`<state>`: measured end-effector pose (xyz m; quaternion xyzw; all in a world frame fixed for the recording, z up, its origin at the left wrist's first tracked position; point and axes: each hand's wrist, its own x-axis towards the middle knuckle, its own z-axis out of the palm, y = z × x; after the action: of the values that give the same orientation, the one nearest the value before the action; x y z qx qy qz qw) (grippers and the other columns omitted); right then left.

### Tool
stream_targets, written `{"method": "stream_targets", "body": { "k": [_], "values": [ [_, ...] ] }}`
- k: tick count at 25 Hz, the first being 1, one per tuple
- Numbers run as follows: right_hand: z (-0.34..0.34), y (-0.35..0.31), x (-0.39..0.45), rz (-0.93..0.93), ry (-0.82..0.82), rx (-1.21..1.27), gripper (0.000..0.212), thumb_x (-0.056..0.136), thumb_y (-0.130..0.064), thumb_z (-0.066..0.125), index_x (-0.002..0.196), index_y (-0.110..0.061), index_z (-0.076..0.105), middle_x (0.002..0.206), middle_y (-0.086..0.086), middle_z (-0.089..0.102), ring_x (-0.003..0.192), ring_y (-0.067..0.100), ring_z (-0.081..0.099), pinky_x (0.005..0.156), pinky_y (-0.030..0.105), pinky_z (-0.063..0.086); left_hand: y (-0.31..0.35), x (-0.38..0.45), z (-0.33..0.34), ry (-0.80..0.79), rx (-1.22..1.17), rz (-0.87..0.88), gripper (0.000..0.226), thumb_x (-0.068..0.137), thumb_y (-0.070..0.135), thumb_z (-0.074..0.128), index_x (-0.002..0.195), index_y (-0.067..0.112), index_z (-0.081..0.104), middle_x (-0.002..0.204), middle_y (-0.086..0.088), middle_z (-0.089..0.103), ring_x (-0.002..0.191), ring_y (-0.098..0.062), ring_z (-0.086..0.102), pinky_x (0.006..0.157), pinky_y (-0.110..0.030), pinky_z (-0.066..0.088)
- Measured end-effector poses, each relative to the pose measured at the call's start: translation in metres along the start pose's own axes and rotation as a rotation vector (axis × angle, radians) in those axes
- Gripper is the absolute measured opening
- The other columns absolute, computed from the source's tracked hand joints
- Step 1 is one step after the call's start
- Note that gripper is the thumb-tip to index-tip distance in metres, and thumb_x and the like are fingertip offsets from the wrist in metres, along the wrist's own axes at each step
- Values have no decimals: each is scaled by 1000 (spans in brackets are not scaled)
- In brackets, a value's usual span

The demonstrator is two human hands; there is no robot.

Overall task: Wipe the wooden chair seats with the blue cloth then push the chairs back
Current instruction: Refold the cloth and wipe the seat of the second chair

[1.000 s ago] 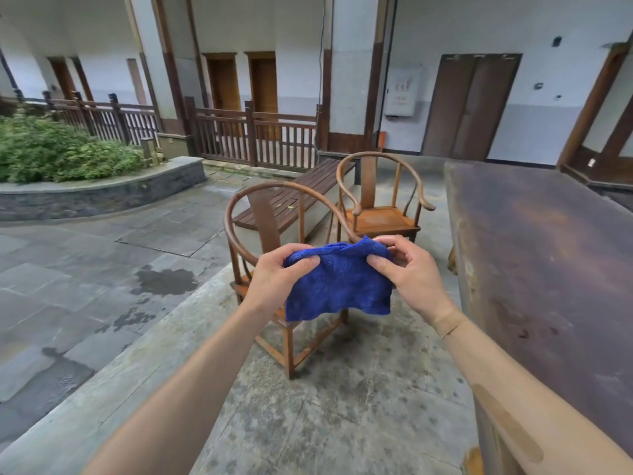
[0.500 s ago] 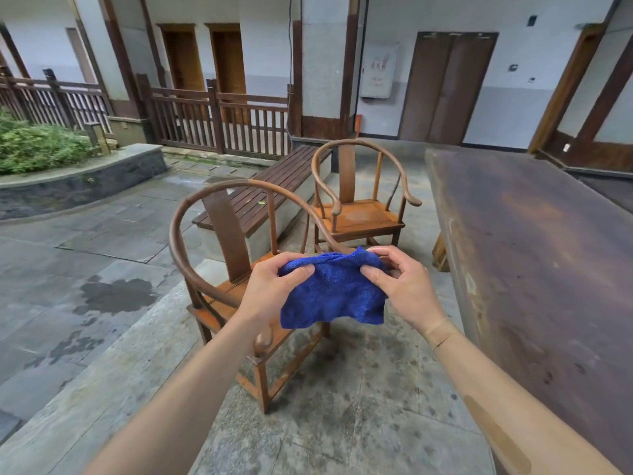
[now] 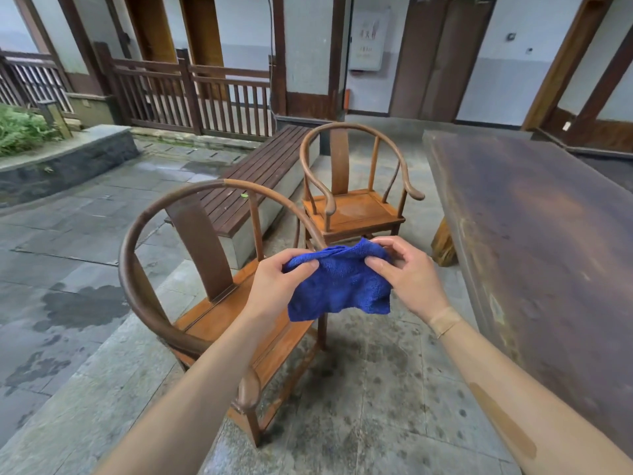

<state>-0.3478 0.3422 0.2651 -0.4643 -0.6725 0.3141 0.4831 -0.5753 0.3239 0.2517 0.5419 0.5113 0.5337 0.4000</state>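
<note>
I hold a blue cloth stretched between both hands, in the air above the near chair. My left hand pinches its left top corner and my right hand pinches its right top corner. The near wooden chair has a round horseshoe back and stands just below my left arm, its orange seat partly hidden by that arm and the cloth. A second wooden chair of the same kind stands farther off, its seat bare. Both chairs stand away from the long table.
The long dark wooden table fills the right side. A slatted wooden bench runs behind the chairs on the left. A wooden railing, a stone planter with shrubs and wet paving lie beyond.
The view has come closer to the near chair, which now looks larger and lower in view. Both hands still hold the cloth between them, now directly over the chair's seat.
</note>
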Motion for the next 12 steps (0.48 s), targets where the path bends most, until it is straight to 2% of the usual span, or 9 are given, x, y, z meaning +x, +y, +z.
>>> {"method": "stream_targets", "body": {
  "k": [4, 7, 12],
  "values": [
    [9, 36, 74, -32, -58, 35, 28, 86, -12, 74, 99, -37, 71, 98, -15, 74, 93, 12, 68, 90, 39, 57, -17, 62, 5, 59, 31, -8, 9, 89, 17, 71, 95, 23, 76, 89, 8, 75, 86, -4, 68, 71, -19, 52],
    [18, 62, 143, -85, -158, 73, 28, 87, -9, 73, 98, -35, 70, 96, -14, 74, 92, 10, 68, 88, 33, 56, -27, 109, 10, 198, 36, -16, 10, 89, 16, 71, 94, 23, 76, 88, 9, 75, 84, -2, 68, 68, -16, 52],
    [39, 92, 240, -116, -394, 169, 27, 88, -10, 71, 95, -36, 69, 94, -15, 74, 88, 8, 67, 76, 20, 53, -39, 161, 22, 462, 28, -96, 18, 89, 16, 71, 86, 32, 76, 84, 11, 74, 82, -5, 68, 73, -30, 55]
  ]
}}
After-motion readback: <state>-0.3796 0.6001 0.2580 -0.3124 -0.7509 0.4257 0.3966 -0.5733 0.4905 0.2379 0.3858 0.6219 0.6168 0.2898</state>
